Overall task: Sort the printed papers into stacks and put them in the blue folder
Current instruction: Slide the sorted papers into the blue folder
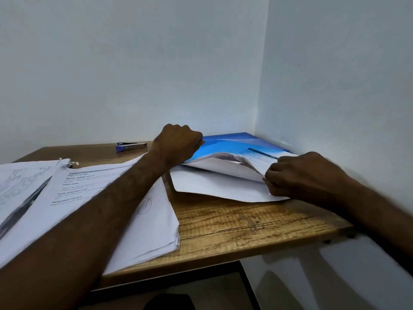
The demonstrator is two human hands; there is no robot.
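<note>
Pushing harder could crumple the printed papers [214, 183] the right hand [299, 175] pinches while the left hand [178, 142] grips the blue folder [225, 142].

Blue folder [225, 143] lay in far right corner of tabletop [234, 222], cover lifted, white sheets [219, 184] bulging out beneath, top one printed. Loose printed papers [143, 222] sat left in messy overlapping stacks, possibly stapled.
</note>
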